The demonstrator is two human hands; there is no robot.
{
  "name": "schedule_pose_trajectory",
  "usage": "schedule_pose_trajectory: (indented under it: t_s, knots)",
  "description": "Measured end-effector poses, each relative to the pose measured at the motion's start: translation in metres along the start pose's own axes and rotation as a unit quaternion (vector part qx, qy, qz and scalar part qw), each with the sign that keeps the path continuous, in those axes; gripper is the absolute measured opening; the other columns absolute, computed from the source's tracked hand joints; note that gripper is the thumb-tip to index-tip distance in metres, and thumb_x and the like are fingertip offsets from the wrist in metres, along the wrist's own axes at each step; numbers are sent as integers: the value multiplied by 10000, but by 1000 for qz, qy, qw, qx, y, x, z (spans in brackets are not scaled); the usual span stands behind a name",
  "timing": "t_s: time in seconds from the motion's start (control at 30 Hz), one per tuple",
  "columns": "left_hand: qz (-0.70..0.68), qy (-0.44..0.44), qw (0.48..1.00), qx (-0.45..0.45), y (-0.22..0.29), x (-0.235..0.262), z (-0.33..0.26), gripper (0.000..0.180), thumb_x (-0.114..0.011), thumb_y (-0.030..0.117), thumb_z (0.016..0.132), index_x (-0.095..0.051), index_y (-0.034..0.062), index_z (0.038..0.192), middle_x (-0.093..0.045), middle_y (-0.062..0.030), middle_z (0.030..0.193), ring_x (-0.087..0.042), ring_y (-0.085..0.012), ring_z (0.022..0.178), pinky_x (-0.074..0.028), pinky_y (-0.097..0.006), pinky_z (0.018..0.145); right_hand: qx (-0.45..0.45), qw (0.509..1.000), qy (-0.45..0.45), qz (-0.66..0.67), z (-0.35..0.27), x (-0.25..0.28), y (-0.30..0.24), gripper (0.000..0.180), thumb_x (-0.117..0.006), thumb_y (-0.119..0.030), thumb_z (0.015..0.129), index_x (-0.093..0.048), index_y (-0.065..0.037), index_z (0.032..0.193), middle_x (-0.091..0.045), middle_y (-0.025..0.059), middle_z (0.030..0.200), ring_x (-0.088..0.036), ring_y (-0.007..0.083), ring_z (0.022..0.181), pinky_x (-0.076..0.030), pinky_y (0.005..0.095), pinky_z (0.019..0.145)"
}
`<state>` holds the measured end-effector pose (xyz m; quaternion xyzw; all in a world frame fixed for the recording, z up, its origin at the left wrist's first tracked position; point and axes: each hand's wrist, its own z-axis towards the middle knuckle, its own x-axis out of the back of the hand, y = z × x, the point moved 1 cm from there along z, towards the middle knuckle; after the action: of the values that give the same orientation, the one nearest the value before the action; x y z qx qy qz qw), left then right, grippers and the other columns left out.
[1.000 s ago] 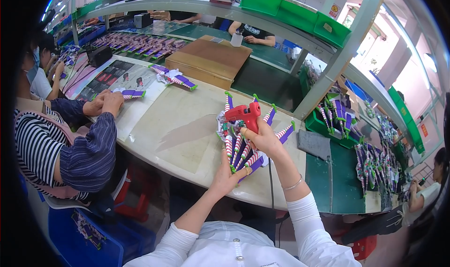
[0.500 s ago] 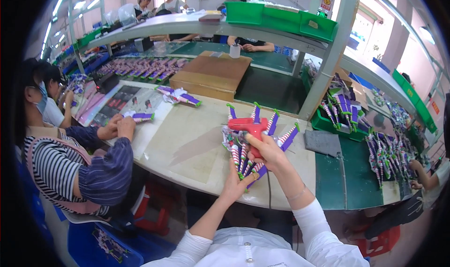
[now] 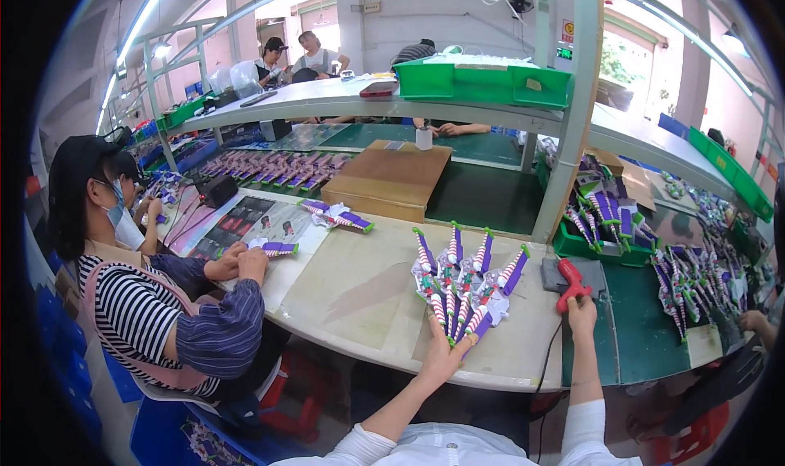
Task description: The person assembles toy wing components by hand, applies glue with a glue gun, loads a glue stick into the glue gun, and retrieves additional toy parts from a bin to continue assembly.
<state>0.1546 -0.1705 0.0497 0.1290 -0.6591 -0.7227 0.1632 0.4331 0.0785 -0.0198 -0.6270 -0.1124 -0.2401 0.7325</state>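
In the head view, the left hand [image 3: 444, 353] is closed around the lower ends of a fan of striped toy parts [image 3: 462, 282], purple, white and green, which it holds spread above the pale counter [image 3: 360, 294]. The right hand [image 3: 582, 309] is closed on the grip of a red power tool [image 3: 571, 282], which rests at a grey pad [image 3: 590, 274] to the right of the fan, apart from it. It seems the work on this bundle is finished or paused. Many similar parts lie in the green bin [image 3: 609, 253], so much probably remains.
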Motion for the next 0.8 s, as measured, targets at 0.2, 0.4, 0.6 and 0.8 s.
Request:
schedule_pose_trajectory:
  t_s: [0.2,0.4,0.6,0.8]
  knots:
    - [30,8,999,-10,-3,-24,0,956,-689,258,859,6,-48,1439,-590,-213,1076,-635,-240,807,-522,-324,523,-17,980,-172,97,-152,-15,-124,468,-583,-371,932,-562,57,1119,-635,144,950,-629,224,860,-495,356,707]
    - [95,33,987,-126,-49,-3,-5,800,-637,87,831,-124,-56,1428,-418,-286,1287,-491,-367,1151,-397,-439,981,0,855,-324,404,-189,-112,-165,484,-786,-183,787,-574,-1,1182,-652,66,1054,-608,128,921,-522,310,808]
    - [-43,-200,978,33,-6,-2,0,715,-739,41,794,-290,25,1350,-549,-140,1130,-610,-193,952,-555,-310,735,-67,817,-348,456,-172,-81,-165,387,-800,-113,759,-611,-31,1086,-658,45,932,-623,121,803,-532,291,701]
    - [-69,-261,958,98,-3,8,-7,814,-723,8,820,-191,9,1437,-636,-169,1047,-678,-224,853,-587,-310,675,-113,785,-383,473,-180,-74,-148,458,-772,-48,760,-545,-31,1157,-639,41,949,-612,128,786,-524,290,647]
